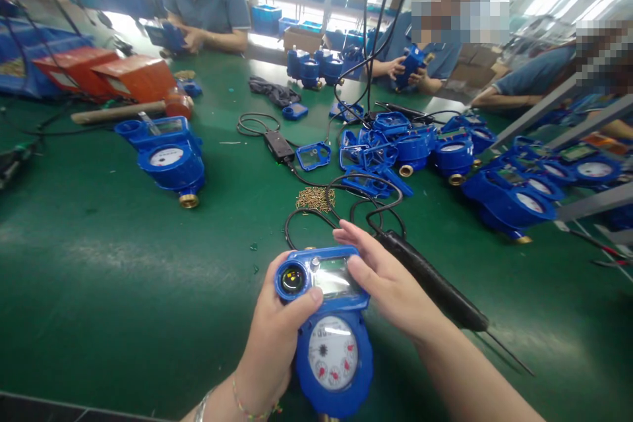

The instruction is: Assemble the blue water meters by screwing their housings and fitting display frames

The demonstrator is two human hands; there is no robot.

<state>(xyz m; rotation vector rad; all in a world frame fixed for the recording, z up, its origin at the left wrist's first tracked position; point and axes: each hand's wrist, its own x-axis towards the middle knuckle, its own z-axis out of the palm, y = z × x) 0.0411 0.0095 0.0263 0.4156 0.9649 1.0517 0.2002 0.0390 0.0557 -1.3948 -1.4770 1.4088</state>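
Note:
A blue water meter (363, 359) with a white dial and red pointers is held close in front of me over the green table. My left hand (277, 323) wraps its left side, thumb on the lower edge of the display window. My right hand (386, 277) lies against the top right corner of the blue display housing (299, 255), fingers stretched out and apart. Just right of that hand rests a black electric screwdriver (435, 280) with a long thin bit. Beyond the meter is a small heap of brass screws (315, 200).
Another water meter (171, 161) stands at left, near orange boxes (133, 76). Blue cover frames (366, 155) and several meters (514, 201) crowd the right, beside a grey metal rack (598, 198). Cables and a black control box (279, 146) lie mid-table. Co-workers handle meters across the table.

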